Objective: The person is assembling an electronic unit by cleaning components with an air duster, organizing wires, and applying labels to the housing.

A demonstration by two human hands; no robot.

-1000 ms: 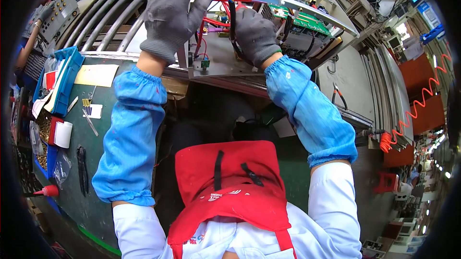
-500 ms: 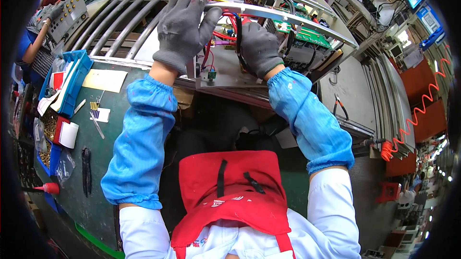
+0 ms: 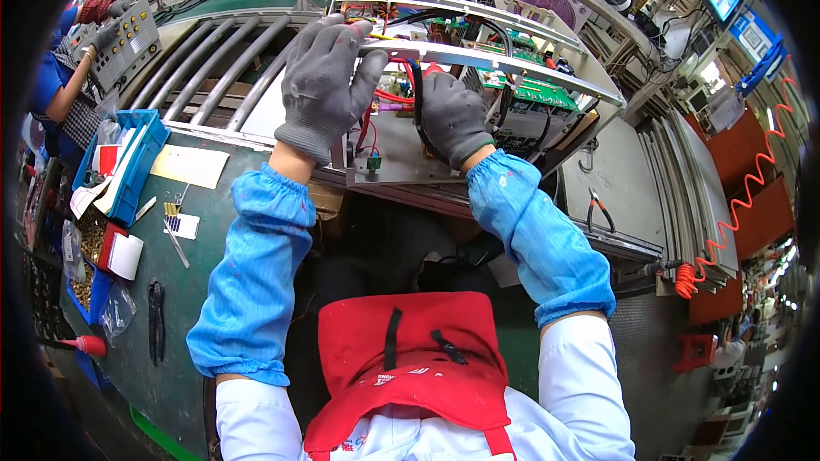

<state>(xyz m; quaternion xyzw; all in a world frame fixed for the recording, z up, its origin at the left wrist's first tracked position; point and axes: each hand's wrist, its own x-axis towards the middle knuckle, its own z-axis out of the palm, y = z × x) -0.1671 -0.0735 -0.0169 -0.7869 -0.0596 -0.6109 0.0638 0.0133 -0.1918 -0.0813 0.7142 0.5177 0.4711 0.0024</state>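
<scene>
My left hand, in a grey glove, grips the left end of the front rail of an open metal chassis, its thumb in front and its fingers over the top. My right hand, gloved too, is closed inside the chassis below that rail. A small red piece shows at its fingertips; what kind of thing it is, I cannot tell. Dark and red wires run close by my right fingers. Green circuit boards fill the chassis to the right. A small green board sits at its lower left.
Metal rollers lie left of the chassis. The green bench holds a blue bin, black pliers and a red bottle. Red-handled pliers lie at right, near a coiled orange hose. Another person works at far left.
The view has shifted slightly, so the scene sits a little lower. My right hand has moved slightly left and down along the wires; my left hand keeps its hold on the rail.
</scene>
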